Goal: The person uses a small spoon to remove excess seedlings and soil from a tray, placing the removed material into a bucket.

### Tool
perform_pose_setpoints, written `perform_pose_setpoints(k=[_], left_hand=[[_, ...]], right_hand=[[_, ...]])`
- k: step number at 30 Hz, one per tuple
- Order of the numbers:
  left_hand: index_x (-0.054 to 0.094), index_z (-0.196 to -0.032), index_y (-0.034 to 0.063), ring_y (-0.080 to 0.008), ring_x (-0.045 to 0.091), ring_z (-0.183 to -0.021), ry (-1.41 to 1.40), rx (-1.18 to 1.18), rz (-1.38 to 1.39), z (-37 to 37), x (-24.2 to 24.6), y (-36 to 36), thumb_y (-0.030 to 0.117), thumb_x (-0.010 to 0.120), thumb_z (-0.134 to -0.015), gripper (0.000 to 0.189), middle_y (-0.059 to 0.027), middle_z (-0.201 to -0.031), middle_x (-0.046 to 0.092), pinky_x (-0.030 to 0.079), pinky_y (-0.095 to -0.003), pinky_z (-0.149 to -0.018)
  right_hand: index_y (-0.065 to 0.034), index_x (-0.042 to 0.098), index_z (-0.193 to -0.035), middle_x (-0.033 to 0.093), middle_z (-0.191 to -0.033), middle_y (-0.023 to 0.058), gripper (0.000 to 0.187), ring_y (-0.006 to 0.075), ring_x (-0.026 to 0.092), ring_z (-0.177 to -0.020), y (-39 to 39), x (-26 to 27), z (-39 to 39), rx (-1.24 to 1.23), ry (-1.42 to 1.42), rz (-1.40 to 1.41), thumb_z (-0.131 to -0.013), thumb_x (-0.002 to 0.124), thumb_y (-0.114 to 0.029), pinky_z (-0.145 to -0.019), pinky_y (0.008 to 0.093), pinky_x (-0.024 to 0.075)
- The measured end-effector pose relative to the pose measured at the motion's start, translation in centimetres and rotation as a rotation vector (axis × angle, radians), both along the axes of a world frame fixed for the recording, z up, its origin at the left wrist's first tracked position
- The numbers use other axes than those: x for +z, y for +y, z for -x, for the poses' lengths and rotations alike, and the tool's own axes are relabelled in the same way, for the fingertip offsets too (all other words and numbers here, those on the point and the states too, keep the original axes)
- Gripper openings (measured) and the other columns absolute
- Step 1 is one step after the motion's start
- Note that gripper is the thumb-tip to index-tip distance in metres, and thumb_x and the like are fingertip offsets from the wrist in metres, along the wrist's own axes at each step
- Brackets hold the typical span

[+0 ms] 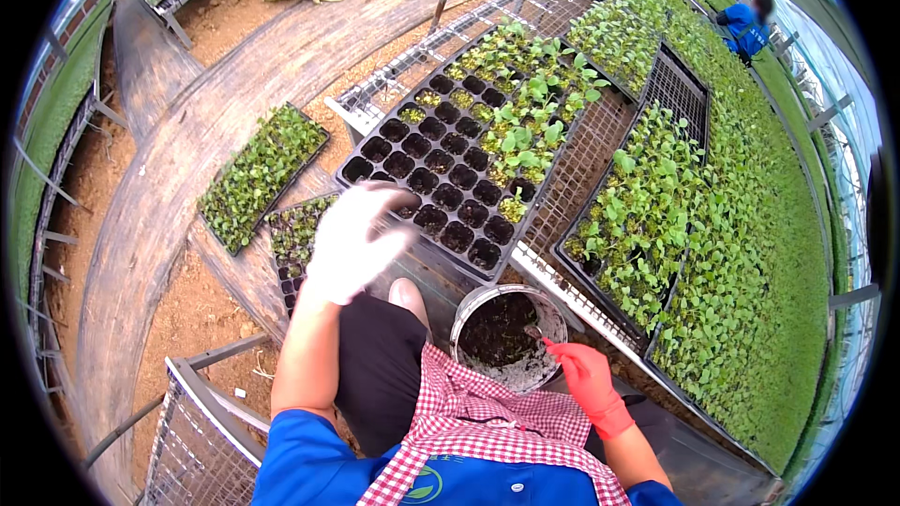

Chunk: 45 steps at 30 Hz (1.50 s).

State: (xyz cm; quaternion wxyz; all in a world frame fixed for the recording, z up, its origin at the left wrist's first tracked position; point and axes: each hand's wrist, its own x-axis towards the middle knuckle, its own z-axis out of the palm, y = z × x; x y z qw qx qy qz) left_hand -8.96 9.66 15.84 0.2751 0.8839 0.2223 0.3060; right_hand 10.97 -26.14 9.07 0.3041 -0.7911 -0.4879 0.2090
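My left hand (362, 242), in a white glove and blurred by motion, is over the near left corner of a black plastic seedling tray (510, 268); its thumb and fingers are apart, with nothing seen between them. Many cells at the tray's near left are without plants, and leafy green seedlings (524, 137) stand in the cells towards the far right. My right hand (587, 379), in a red glove, grips a small red-handled tool at the right rim of a bucket (460, 327). The tool's tip is inside the bucket, above dark soil (496, 327).
Dense seedling trays (654, 204) line the bench on the right. A tray of small plants (260, 179) and another partly filled tray (299, 232) lie at left. A wire mesh frame (204, 450) stands at lower left. Co-workers in blue, one a person (747, 24), are far off.
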Motion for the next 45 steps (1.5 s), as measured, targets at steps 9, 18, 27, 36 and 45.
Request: perform_pose_setpoints(k=[9,18,27,36,45], left_hand=[[0.057,-0.123,0.0156,-0.0357,0.046,-0.123,0.596,-0.344,-0.293,-8.1,-1.6,-4.0,0.045,0.080,-0.057,0.076,-0.0149,-0.127,0.054,0.038,-0.0505,-0.100],[0.057,-0.123,0.0131,-0.0333,0.048,-0.121,0.394,-0.375,-0.390,-11.2,-4.2,-6.4,0.045,0.077,-0.065,0.069,-0.0155,-0.119,0.056,0.036,-0.0480,-0.102],[0.057,-0.123,0.0146,-0.0309,0.051,-0.116,0.435,-0.407,-0.388,-12.2,-4.2,-5.0,0.047,0.074,-0.069,0.065,-0.0130,-0.118,0.056,0.037,-0.0476,-0.101],[0.062,-0.117,0.0048,-0.0346,0.058,-0.105,0.145,-0.179,-0.071,-11.7,-1.2,1.9,0.047,0.065,-0.074,0.060,-0.0193,-0.112,0.063,0.045,-0.0423,-0.092],[0.058,-0.119,-0.0082,-0.0319,0.062,-0.104,0.314,0.206,0.458,-10.1,-5.6,9.8,0.029,0.062,-0.084,0.051,-0.0256,-0.111,0.064,0.046,-0.0357,-0.092]], right_hand=[[-0.0001,0.056,-0.102,0.069,-0.090,0.0139,0.018,0.0135,0.063,-0.072,8.6,9.1,-5.3,-0.188,0.559,-0.525,-0.100,0.041,-0.010,-0.064,0.0257,0.0512],[-0.0026,0.057,-0.095,0.064,-0.079,0.0018,0.025,0.0084,0.058,-0.066,17.8,9.5,-9.1,-0.250,0.312,-0.243,-0.101,0.048,-0.025,-0.059,0.0236,0.0476],[-0.0006,0.057,-0.093,0.061,-0.074,0.0049,0.032,0.0099,0.058,-0.060,16.6,8.8,-11.9,-0.362,0.342,-0.356,-0.102,0.045,-0.029,-0.050,0.0228,0.0466],[-0.0065,0.053,-0.069,0.049,-0.052,0.0017,0.052,0.0114,0.049,-0.040,15.9,9.2,-13.9,-0.376,0.670,-0.477,-0.100,0.043,-0.047,-0.041,0.0242,0.0380],[-0.0042,0.056,-0.075,0.061,-0.063,0.0081,0.051,0.0144,0.055,-0.046,9.0,6.3,-6.3,-0.410,0.731,-0.029,-0.103,0.032,-0.040,-0.048,0.0252,0.0455]])
